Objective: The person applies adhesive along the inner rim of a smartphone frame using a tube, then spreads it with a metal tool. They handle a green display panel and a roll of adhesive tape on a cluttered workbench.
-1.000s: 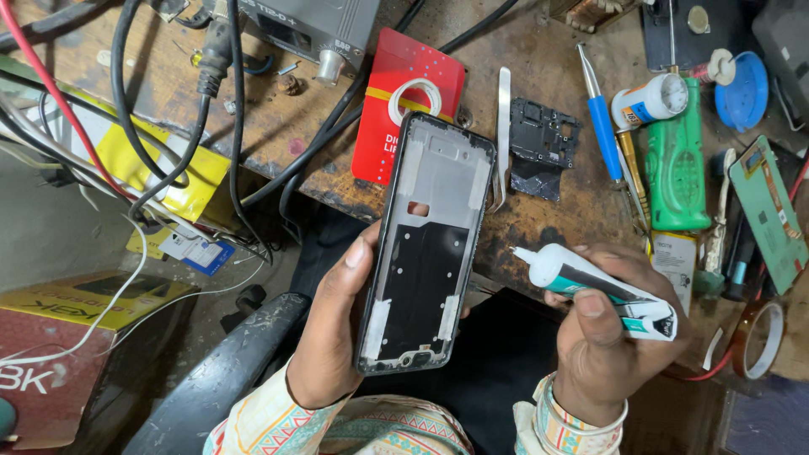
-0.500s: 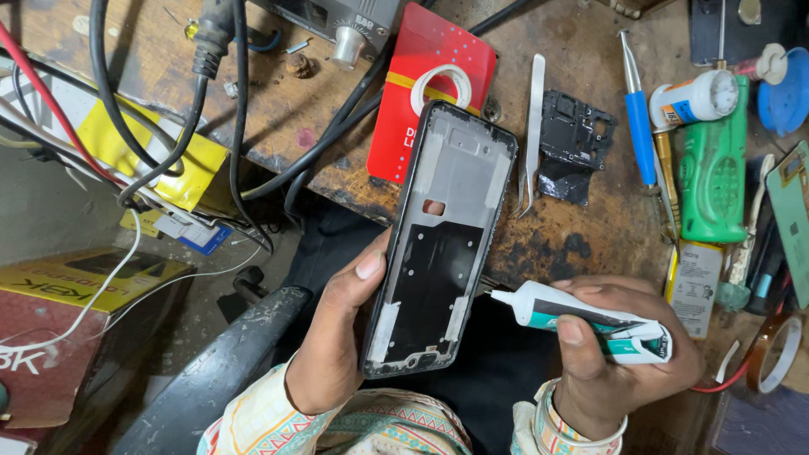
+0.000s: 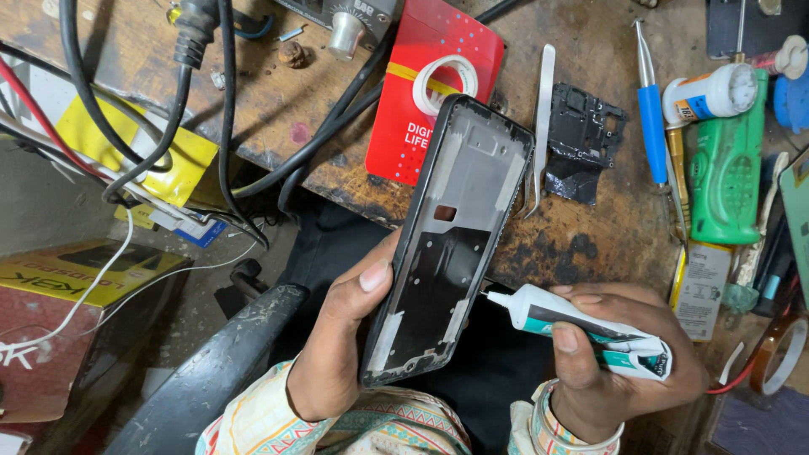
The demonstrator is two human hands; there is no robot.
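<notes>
- Our left hand (image 3: 341, 337) grips a phone frame (image 3: 451, 244), thumb pressed on its left edge; the frame stands tilted, its top leaning over the worktop (image 3: 581, 244) edge.
- The frame is a long rounded rectangle: dull grey metal above, a black matte panel below, a small dark cut-out between them.
- Our right hand (image 3: 619, 358) is closed around a glue tube (image 3: 581, 324), white and soft, crumpled at its tail, with teal and black bands. Its white nozzle touches the frame's right edge.
- Beyond the frame's top lies a flat red card package (image 3: 421, 93) with a white tape ring on it.
- Just right of the frame lie steel tweezers (image 3: 539, 118), then a black jagged plastic cover (image 3: 581, 143).
- Further right of our right hand: a blue-handled screwdriver (image 3: 650, 118), a white bottle with a label (image 3: 712, 93), a green ribbed plastic case (image 3: 725, 185).
- The worktop is worn wood, stained black.
- Left of our left hand, thick black cables (image 3: 202, 109) cross a yellow sheet (image 3: 177, 160).
</notes>
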